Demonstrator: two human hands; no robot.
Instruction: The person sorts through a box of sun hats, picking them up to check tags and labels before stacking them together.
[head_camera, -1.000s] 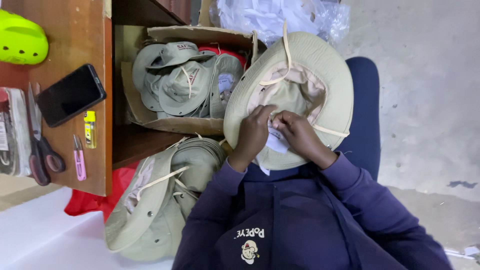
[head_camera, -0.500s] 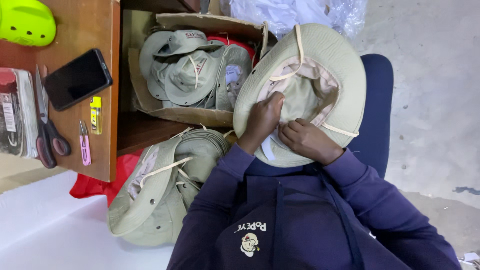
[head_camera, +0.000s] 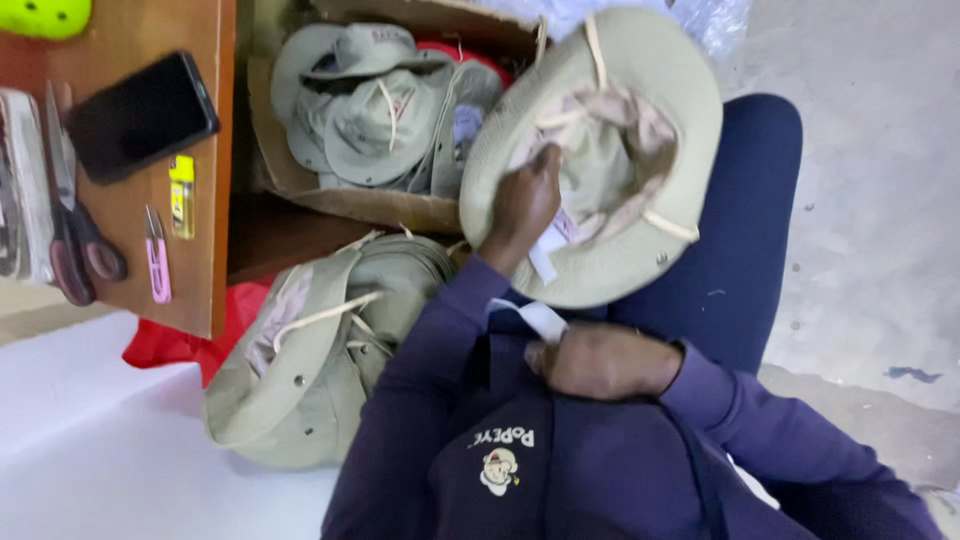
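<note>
Our left hand (head_camera: 528, 205) grips the khaki hat (head_camera: 600, 150) by its inner band; our right hand (head_camera: 600, 360), apparently pinching a white tag (head_camera: 545, 318), could drop it.

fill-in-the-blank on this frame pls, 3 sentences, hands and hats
1. The left hand grips the upturned ____.
2. The right hand holds a small white tag against the navy ____.
3. More hats lie in a cardboard ____ beside the desk.

Missing words: hat; top; box
</note>
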